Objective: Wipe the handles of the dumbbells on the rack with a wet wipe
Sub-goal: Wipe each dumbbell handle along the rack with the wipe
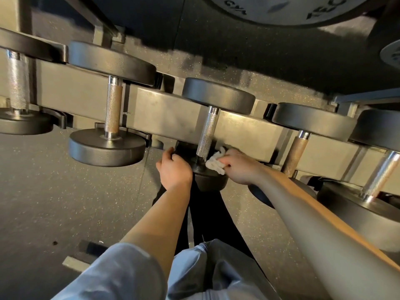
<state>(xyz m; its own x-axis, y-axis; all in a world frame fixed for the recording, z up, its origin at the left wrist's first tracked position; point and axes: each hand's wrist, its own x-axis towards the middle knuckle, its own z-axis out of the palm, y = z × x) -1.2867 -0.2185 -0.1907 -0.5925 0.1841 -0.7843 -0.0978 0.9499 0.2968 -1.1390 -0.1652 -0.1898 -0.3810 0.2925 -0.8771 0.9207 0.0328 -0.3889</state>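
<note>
Head view looked down on a dark rubber floor (65, 202) flecked with pale specks, with a grey steel rack (168, 113) running from upper left to lower right across it. The edge of a large weight plate (287, 9) with white lettering filled the top of the frame, and part of a second, paler plate (391, 55) showed at the right edge.

Five dumbbells sat on the rack, each with a knurled metal handle between two black round heads. Counted from the left: first handle (18, 81), second handle (113, 107), third handle (207, 133), fourth handle (297, 152), fifth handle (381, 174).

Your left hand (174, 167) gripped the rim of the near head (207, 176) of the third dumbbell, fingers curled over its edge. Your right hand (240, 167) pinched one bunched white wet wipe (215, 162), which lay on top of that same head, just beside the lower end of the third handle. Whether the wipe touched the handle could not be determined.
</note>
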